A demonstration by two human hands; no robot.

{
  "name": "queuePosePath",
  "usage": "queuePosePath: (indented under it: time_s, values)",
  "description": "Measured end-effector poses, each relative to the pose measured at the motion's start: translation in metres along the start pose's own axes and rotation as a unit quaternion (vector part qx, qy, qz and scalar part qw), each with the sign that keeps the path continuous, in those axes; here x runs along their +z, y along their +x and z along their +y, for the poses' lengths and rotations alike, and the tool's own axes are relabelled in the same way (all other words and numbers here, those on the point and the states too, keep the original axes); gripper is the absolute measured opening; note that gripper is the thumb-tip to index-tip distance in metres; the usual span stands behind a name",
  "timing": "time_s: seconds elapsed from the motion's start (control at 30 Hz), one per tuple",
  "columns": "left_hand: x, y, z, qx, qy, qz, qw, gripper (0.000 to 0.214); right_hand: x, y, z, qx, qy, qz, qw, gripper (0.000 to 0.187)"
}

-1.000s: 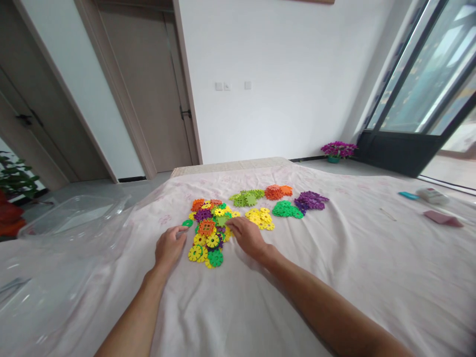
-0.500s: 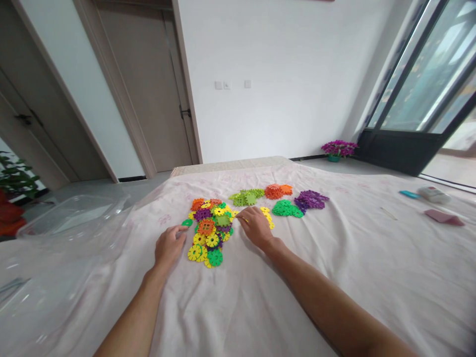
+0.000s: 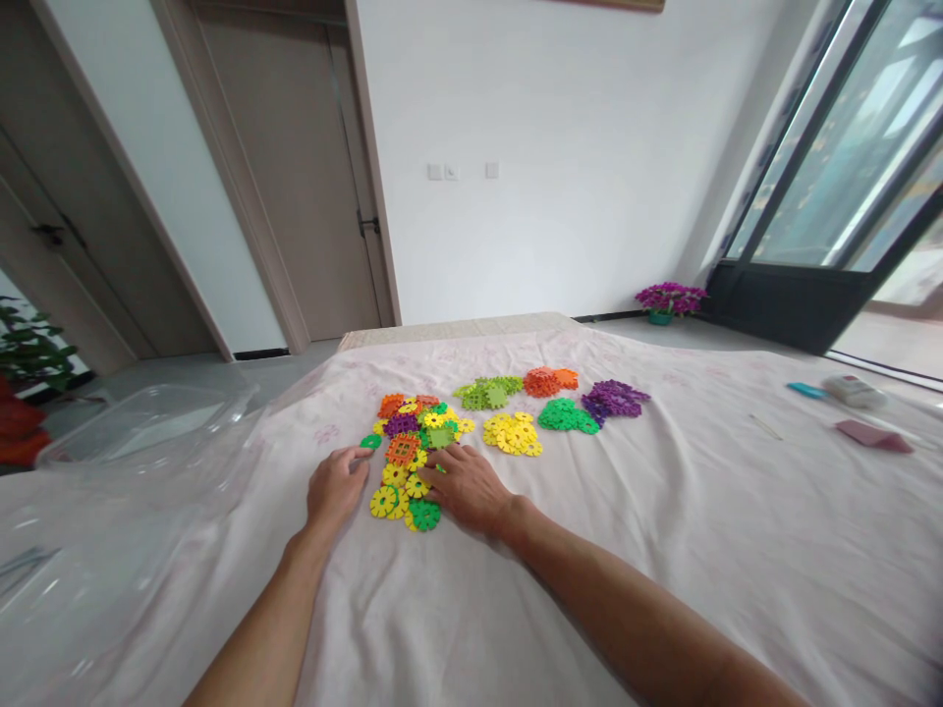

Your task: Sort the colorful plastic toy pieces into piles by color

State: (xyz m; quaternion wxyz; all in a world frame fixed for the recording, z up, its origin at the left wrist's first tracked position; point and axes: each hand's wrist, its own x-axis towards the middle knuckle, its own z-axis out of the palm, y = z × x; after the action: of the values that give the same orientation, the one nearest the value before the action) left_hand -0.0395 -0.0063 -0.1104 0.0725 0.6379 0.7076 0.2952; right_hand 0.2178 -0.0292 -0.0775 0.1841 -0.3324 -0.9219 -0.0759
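A mixed pile of plastic notched discs and square interlocking pieces [image 3: 402, 450] lies on the cloth between my hands. My left hand [image 3: 339, 488] rests at its left side, fingers loosely bent and apart, with the fingertips beside a green disc [image 3: 370, 442]. Over the pile's right edge reaches my right hand [image 3: 466, 483], fingers apart, its thumb and fingertips at a yellow disc [image 3: 416, 485]; part of the pile is hidden beneath it. To the right sit single-colour heaps: yellow discs [image 3: 514, 434], green discs [image 3: 566, 415], purple pieces [image 3: 617, 397], orange pieces [image 3: 541, 381] and light green squares [image 3: 486, 393].
Clear plastic containers [image 3: 139, 432] stand on the left. At the far right of the pale cloth [image 3: 663, 530] lie a blue item [image 3: 806, 390], a white packet [image 3: 855, 391] and a pink folded piece [image 3: 874, 436]. Behind is a wall with doors.
My right hand has moved from between the mixed pile and the yellow heap back toward me and left, onto the pile. The yellow heap is now uncovered. My left hand stays put.
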Motion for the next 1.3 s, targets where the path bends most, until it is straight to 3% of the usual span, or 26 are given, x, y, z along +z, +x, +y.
queuePosePath:
  time_s: [0.3, 0.43, 0.6, 0.87, 1.03, 1.13, 1.3]
  values:
    - [0.001, 0.000, -0.001, 0.007, 0.003, 0.000, 1.000, 0.032, 0.005, -0.001, 0.002, -0.039, 0.037, 0.050, 0.997, 0.019]
    - [0.000, 0.000, 0.000, 0.004, 0.006, 0.001, 1.000, 0.032, 0.008, -0.003, 0.011, 0.065, 0.054, 0.105, 0.991, 0.025]
    - [0.001, 0.000, -0.002, 0.002, 0.004, 0.000, 1.000, 0.032, 0.004, -0.009, 0.040, 0.209, 0.053, 0.157, 0.964, 0.024]
    - [0.001, 0.001, -0.001, 0.006, 0.002, 0.003, 1.000, 0.032, -0.009, -0.031, 0.092, 0.271, 0.019, 0.197, 0.942, 0.022]
    - [0.001, 0.000, -0.002, 0.007, 0.002, 0.001, 1.000, 0.032, -0.011, -0.039, 0.105, 0.327, -0.030, 0.217, 0.919, 0.033]
    - [0.002, 0.001, -0.002, 0.008, 0.004, 0.001, 1.000, 0.033, -0.011, -0.035, 0.097, 0.296, -0.020, 0.219, 0.929, 0.035]
    - [0.002, 0.001, -0.003, 0.009, 0.006, -0.001, 1.000, 0.032, -0.004, -0.024, 0.070, 0.136, 0.059, 0.131, 0.980, 0.026]
